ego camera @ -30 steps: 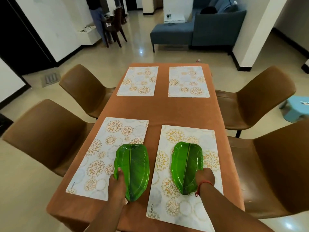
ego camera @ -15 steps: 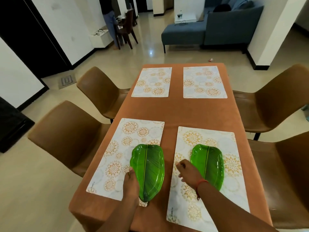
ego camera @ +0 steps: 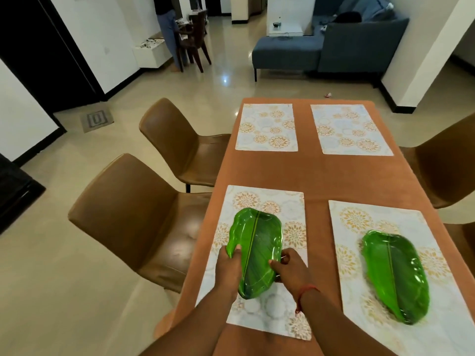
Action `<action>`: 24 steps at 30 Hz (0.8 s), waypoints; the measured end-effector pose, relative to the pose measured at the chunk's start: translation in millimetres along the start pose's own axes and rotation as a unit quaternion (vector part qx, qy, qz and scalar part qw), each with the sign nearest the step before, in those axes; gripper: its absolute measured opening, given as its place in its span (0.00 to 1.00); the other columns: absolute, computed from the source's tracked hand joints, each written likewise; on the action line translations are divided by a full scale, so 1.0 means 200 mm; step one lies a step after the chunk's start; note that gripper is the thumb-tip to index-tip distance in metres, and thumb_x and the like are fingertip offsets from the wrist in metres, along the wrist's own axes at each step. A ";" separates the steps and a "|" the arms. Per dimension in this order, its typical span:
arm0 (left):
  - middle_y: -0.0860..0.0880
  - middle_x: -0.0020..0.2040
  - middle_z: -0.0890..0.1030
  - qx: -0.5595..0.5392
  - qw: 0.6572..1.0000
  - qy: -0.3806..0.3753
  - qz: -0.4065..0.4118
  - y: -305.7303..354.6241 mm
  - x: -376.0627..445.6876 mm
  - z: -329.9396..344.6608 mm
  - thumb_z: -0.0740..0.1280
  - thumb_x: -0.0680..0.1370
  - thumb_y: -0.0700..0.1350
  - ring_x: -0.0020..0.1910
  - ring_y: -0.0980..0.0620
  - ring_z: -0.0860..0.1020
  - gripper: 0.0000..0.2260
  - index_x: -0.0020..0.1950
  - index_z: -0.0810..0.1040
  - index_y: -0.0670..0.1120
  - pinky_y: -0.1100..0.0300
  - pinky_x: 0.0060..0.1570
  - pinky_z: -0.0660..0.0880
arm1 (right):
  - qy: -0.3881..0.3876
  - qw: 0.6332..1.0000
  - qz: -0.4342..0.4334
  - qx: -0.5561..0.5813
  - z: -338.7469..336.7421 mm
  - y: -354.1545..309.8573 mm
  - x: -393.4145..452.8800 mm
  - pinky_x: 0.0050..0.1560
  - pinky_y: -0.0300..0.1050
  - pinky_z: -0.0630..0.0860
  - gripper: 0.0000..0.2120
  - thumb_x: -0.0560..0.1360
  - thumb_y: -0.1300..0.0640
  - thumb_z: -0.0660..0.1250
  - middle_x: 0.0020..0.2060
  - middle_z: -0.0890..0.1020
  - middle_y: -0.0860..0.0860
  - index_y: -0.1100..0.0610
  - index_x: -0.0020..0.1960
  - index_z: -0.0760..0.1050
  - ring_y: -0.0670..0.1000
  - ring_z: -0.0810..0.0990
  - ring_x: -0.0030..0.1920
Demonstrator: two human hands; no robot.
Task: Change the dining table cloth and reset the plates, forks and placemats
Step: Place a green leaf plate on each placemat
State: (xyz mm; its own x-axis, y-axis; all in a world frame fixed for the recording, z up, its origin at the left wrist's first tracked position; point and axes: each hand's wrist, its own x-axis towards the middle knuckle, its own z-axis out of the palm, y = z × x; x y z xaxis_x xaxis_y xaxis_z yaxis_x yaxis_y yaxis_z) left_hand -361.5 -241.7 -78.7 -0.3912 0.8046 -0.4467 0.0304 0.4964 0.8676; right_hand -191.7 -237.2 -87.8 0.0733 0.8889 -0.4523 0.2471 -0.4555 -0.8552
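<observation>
An orange cloth [ego camera: 321,176] covers the dining table. Several floral placemats lie on it, two near me and two at the far end. A green leaf-shaped plate [ego camera: 257,247] rests on the near left placemat [ego camera: 288,209]. My left hand [ego camera: 228,271] grips its left edge, thumb on the rim. My right hand [ego camera: 290,271] holds its right edge. A second green leaf plate [ego camera: 393,273] lies alone on the near right placemat [ego camera: 359,222]. The far left placemat [ego camera: 267,127] and far right placemat [ego camera: 349,129] are bare. No forks are in sight.
Brown chairs stand along both sides: two on the left [ego camera: 133,214] [ego camera: 177,142], and one on the right [ego camera: 447,163]. A blue sofa [ego camera: 334,42] is beyond the table. A person [ego camera: 167,27] stands by a dark chair at the back left.
My right hand left the right plate and crossed over to the left plate's right edge. The left plate shifted further onto its placemat. My view swung left.
</observation>
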 end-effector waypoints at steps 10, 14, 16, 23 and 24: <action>0.44 0.70 0.75 0.001 1.000 0.001 -0.023 -0.10 0.15 -0.25 0.53 0.83 0.59 0.67 0.41 0.73 0.25 0.75 0.67 0.47 0.47 0.67 0.71 | 0.074 0.996 0.018 -0.046 0.27 0.00 -0.05 0.49 0.58 0.82 0.02 0.78 0.61 0.65 0.44 0.82 0.55 0.56 0.51 0.73 0.55 0.82 0.45; 0.46 0.59 0.81 -0.009 1.000 -0.015 -0.024 -0.14 0.18 -0.35 0.56 0.84 0.56 0.57 0.45 0.79 0.20 0.70 0.71 0.46 0.51 0.58 0.75 | 0.078 0.996 0.044 -0.019 0.32 0.02 -0.04 0.45 0.59 0.83 0.01 0.78 0.61 0.63 0.44 0.82 0.59 0.57 0.49 0.74 0.58 0.83 0.44; 0.47 0.56 0.81 0.004 1.000 0.000 -0.022 -0.15 0.19 -0.41 0.57 0.84 0.54 0.53 0.46 0.79 0.18 0.69 0.73 0.46 0.57 0.51 0.72 | 0.086 0.995 0.046 -0.014 0.35 0.02 -0.02 0.47 0.61 0.82 0.03 0.79 0.60 0.63 0.44 0.82 0.59 0.55 0.48 0.75 0.60 0.83 0.45; 0.37 0.54 0.80 0.022 0.994 0.107 -0.023 -0.19 0.26 -0.64 0.57 0.84 0.50 0.52 0.40 0.78 0.16 0.61 0.74 0.38 0.51 0.51 0.73 | 0.173 0.981 0.083 -0.031 0.34 0.07 0.05 0.55 0.57 0.77 0.11 0.80 0.61 0.59 0.51 0.82 0.59 0.56 0.59 0.76 0.60 0.80 0.49; 0.37 0.54 0.80 0.021 0.993 0.116 -0.022 -0.20 0.26 -0.67 0.57 0.84 0.50 0.52 0.40 0.78 0.16 0.61 0.74 0.39 0.50 0.51 0.73 | 0.186 0.978 0.091 -0.036 0.33 0.07 0.06 0.55 0.56 0.77 0.12 0.81 0.61 0.58 0.52 0.81 0.60 0.57 0.61 0.76 0.61 0.80 0.50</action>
State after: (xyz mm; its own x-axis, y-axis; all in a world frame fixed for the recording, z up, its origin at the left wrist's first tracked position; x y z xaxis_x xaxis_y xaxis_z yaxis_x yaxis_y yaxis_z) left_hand -506.3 -263.0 -108.2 -0.5946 0.6870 -0.4176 0.0454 0.5473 0.8357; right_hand -250.2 -236.6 -122.3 0.4659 0.7557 -0.4604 0.2633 -0.6151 -0.7432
